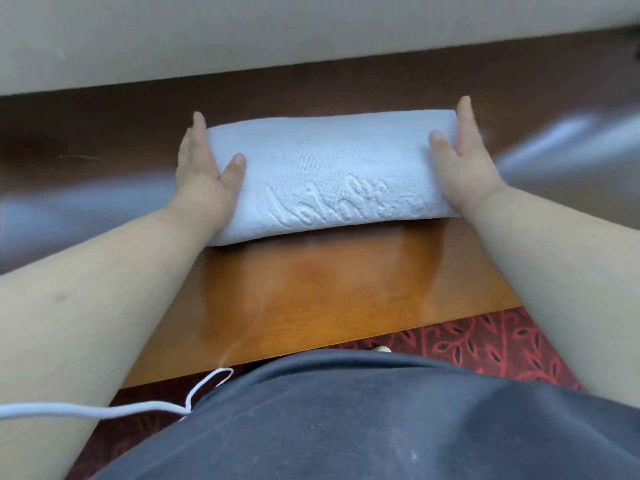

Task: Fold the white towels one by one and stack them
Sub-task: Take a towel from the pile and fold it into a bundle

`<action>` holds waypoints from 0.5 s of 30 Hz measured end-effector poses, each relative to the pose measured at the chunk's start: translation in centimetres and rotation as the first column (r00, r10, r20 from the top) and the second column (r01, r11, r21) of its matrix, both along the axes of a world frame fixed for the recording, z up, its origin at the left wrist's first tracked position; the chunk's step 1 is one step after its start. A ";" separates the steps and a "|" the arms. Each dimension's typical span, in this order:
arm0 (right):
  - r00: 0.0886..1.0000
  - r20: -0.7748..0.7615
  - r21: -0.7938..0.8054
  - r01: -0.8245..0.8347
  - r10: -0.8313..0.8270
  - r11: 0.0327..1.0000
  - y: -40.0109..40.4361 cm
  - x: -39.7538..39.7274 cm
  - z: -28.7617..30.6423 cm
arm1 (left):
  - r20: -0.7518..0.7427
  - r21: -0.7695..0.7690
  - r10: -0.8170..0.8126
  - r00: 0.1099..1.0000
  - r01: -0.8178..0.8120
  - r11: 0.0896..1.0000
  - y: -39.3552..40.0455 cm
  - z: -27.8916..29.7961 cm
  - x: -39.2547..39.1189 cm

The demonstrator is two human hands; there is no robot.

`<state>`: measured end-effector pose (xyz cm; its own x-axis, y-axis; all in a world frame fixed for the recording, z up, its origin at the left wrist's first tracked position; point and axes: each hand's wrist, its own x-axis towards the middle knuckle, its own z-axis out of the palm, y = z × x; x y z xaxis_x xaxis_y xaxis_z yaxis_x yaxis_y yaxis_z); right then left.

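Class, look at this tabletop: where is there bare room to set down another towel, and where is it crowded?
Bare wood lies between the folded towel and the table's near edge, between the forearms. The dark strip beyond the towel, before the pale surface behind the table, also looks free. The middle is crowded: left hand and right hand flank the towel.

Glossy wooden surface (311, 296) across mid-frame; red leaf-patterned carpet (485, 344) lower right; white cable (104, 408) lower left; beige upholstery (242, 36) along the top.
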<state>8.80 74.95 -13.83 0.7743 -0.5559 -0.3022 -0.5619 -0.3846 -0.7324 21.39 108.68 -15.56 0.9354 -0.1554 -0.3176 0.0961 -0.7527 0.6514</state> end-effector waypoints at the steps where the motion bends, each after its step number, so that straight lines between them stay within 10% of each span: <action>1: 0.986 0.045 0.073 0.154 -0.158 0.985 -0.1 -0.3 0.3 | -0.034 -0.049 0.120 0.992 -0.122 0.991 0.3 0.1 -0.1; 5: 0.870 -0.112 0.256 0.491 -0.479 0.833 -1.0 -1.1 0.8 | -0.382 0.035 0.500 0.778 -0.528 0.848 1.0 1.1 -1.1; 15: 0.904 -0.369 0.630 0.413 -0.215 0.658 -1.6 -1.4 1.4 | -0.743 -0.121 0.292 0.602 -0.551 0.826 1.4 1.4 -2.9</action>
